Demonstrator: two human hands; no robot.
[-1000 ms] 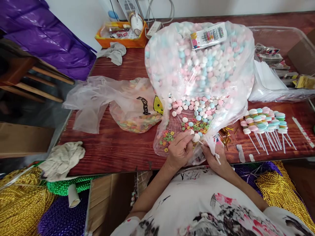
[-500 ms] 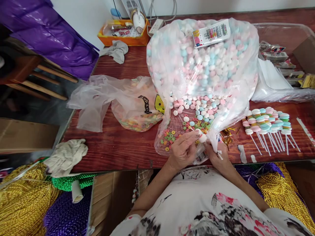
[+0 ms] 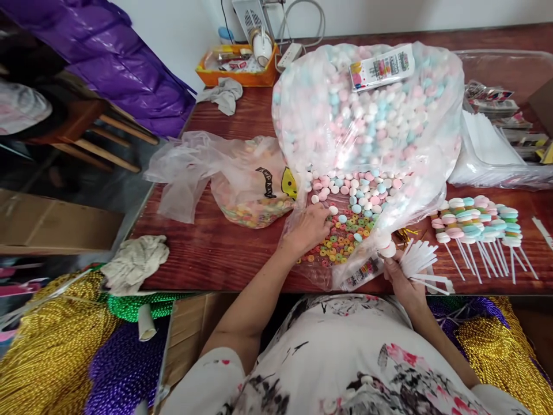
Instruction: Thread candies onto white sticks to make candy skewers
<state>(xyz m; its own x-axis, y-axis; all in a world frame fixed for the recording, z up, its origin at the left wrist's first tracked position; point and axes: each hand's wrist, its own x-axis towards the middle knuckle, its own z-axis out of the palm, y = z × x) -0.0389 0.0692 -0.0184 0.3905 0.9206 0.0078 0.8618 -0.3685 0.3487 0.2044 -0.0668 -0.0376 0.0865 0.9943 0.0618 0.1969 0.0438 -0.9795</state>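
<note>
My left hand (image 3: 309,229) reaches into the open mouth of a big clear bag (image 3: 367,121) of pink, blue and white round candies, its fingers closed among loose candies and small coloured ring candies (image 3: 341,239). My right hand (image 3: 404,282) grips a bundle of white sticks (image 3: 421,262). One stick carries a white candy (image 3: 386,248) at its tip. Finished candy sticks (image 3: 475,216), each stacked with pastel candies, lie in a row to the right on the wooden table (image 3: 216,259).
A smaller clear bag (image 3: 242,184) of coloured rings lies left of the big one. An orange tray (image 3: 237,63) and grey cloth (image 3: 224,92) sit at the back. A clear tub (image 3: 510,121) holds packets on the right. Gold (image 3: 47,357), purple and green bead strands lie below the table edge.
My left hand left the stick and reached forward into the candy pile. My right hand moved right, now showing the fanned bundle of sticks. The view shifted left.
</note>
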